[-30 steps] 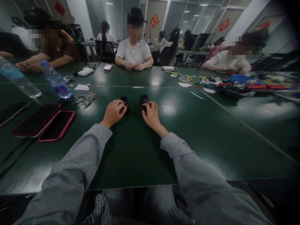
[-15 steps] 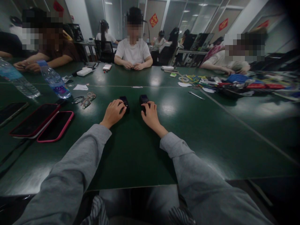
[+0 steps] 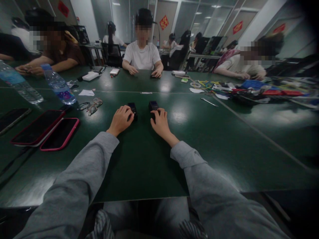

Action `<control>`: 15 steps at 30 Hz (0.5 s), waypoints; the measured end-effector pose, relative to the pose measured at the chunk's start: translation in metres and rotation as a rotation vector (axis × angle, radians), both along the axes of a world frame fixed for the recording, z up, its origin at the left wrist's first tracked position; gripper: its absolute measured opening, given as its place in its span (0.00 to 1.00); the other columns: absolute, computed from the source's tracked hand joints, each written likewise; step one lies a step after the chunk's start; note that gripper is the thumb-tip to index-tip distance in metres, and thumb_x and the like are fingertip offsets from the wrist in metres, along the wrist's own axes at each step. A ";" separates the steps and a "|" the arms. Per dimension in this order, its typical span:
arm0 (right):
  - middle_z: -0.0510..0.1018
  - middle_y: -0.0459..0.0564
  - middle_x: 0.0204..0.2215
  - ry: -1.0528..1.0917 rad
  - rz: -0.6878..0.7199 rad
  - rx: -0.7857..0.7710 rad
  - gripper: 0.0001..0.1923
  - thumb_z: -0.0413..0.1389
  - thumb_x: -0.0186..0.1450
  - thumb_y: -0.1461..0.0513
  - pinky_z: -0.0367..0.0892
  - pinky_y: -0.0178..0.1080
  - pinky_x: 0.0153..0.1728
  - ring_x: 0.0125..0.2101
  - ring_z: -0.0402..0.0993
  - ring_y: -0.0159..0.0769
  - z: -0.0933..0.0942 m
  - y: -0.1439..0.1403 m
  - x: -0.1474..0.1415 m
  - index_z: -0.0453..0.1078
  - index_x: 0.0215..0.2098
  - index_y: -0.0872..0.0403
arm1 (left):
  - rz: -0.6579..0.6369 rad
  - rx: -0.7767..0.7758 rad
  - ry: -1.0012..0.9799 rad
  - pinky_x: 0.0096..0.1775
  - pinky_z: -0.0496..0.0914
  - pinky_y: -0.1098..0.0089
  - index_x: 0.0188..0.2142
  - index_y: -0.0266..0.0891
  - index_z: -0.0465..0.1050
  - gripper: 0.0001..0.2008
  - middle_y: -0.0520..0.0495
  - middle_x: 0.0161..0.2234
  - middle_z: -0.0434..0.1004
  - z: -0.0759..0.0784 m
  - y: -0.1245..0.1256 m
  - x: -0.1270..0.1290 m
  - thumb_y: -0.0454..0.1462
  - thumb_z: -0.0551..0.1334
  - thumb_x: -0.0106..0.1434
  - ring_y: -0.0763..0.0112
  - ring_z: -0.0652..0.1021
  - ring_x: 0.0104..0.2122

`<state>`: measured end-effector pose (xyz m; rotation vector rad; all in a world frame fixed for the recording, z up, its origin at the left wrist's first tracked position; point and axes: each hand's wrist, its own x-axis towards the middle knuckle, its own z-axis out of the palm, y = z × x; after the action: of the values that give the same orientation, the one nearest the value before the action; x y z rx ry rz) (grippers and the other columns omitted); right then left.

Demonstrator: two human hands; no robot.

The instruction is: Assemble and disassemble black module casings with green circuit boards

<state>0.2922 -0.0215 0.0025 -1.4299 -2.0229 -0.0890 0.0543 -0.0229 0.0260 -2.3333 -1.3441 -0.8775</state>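
Two small black devices lie side by side on the dark green table (image 3: 139, 156). My left hand (image 3: 120, 119) rests with its fingers on the near end of the left black device (image 3: 133, 108). My right hand (image 3: 159, 123) covers the near end of the right black device (image 3: 153, 106). Both devices stay flat on the table, their far ends showing past my fingers. Grey sleeves cover both my arms.
Two red-cased phones (image 3: 47, 130) and a dark phone (image 3: 13, 116) lie at the left, with glasses (image 3: 91, 106) and two water bottles (image 3: 58, 85) beyond. Coloured clutter (image 3: 249, 89) fills the right. Other people sit across the table.
My hands and the two devices have stayed where they were. The person opposite has spread their hands apart on the table.
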 end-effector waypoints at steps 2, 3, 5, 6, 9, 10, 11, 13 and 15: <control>0.58 0.62 0.55 0.002 0.003 0.001 0.20 0.51 0.65 0.63 0.69 0.60 0.48 0.55 0.59 0.57 0.000 0.000 0.000 0.64 0.55 0.54 | -0.001 0.007 0.003 0.45 0.69 0.58 0.38 0.38 0.71 0.11 0.39 0.44 0.72 0.000 0.000 0.000 0.39 0.52 0.69 0.58 0.72 0.45; 0.58 0.62 0.55 0.004 0.003 0.002 0.20 0.51 0.65 0.63 0.69 0.60 0.48 0.55 0.59 0.57 0.000 0.000 0.000 0.64 0.55 0.54 | -0.001 0.012 0.004 0.45 0.69 0.58 0.38 0.38 0.71 0.10 0.39 0.44 0.72 0.000 0.000 0.000 0.39 0.52 0.69 0.58 0.72 0.45; 0.58 0.62 0.55 0.005 0.005 0.002 0.20 0.51 0.65 0.63 0.69 0.60 0.48 0.55 0.59 0.58 0.000 0.000 0.000 0.65 0.55 0.54 | 0.001 0.017 0.006 0.45 0.69 0.58 0.38 0.38 0.71 0.11 0.39 0.44 0.72 0.000 0.000 0.000 0.39 0.52 0.69 0.58 0.72 0.45; 0.58 0.62 0.55 0.005 0.005 0.003 0.20 0.51 0.65 0.63 0.69 0.60 0.48 0.55 0.59 0.58 0.000 0.000 0.000 0.65 0.55 0.54 | 0.002 0.018 0.006 0.45 0.69 0.58 0.38 0.38 0.71 0.11 0.39 0.44 0.72 0.000 0.000 0.000 0.39 0.52 0.69 0.58 0.72 0.45; 0.58 0.63 0.55 -0.003 0.006 0.004 0.20 0.51 0.65 0.63 0.69 0.60 0.48 0.55 0.59 0.58 0.000 -0.001 0.000 0.64 0.56 0.54 | 0.002 0.012 0.003 0.45 0.69 0.58 0.38 0.38 0.71 0.11 0.39 0.44 0.72 0.000 0.001 0.000 0.39 0.52 0.69 0.58 0.72 0.45; 0.58 0.63 0.55 -0.006 0.007 0.004 0.20 0.51 0.65 0.63 0.69 0.60 0.48 0.55 0.59 0.58 0.000 -0.001 0.000 0.64 0.56 0.54 | 0.001 0.010 0.001 0.46 0.69 0.58 0.38 0.38 0.71 0.11 0.39 0.44 0.72 0.000 0.001 0.000 0.39 0.52 0.69 0.58 0.72 0.45; 0.58 0.62 0.56 -0.008 0.006 0.003 0.20 0.51 0.65 0.63 0.69 0.60 0.48 0.55 0.59 0.58 0.000 -0.001 0.000 0.64 0.56 0.54 | 0.000 0.007 0.001 0.46 0.69 0.58 0.38 0.38 0.71 0.11 0.39 0.44 0.72 0.000 0.001 0.000 0.39 0.52 0.69 0.58 0.72 0.45; 0.57 0.62 0.56 -0.011 0.004 0.001 0.20 0.51 0.65 0.63 0.69 0.60 0.48 0.55 0.59 0.57 0.001 -0.001 0.000 0.64 0.56 0.54 | 0.003 0.006 0.003 0.46 0.69 0.58 0.38 0.37 0.70 0.11 0.39 0.44 0.72 -0.001 0.001 0.000 0.39 0.52 0.69 0.58 0.72 0.45; 0.57 0.62 0.56 -0.012 0.002 -0.002 0.20 0.51 0.65 0.62 0.69 0.60 0.49 0.55 0.59 0.57 0.001 -0.001 0.000 0.64 0.56 0.53 | 0.007 0.006 0.005 0.46 0.69 0.58 0.38 0.37 0.70 0.11 0.38 0.44 0.72 -0.001 0.001 0.000 0.39 0.51 0.69 0.58 0.71 0.45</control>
<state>0.2925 -0.0229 0.0031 -1.4314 -2.0352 -0.0949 0.0540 -0.0218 0.0253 -2.3236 -1.3444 -0.8721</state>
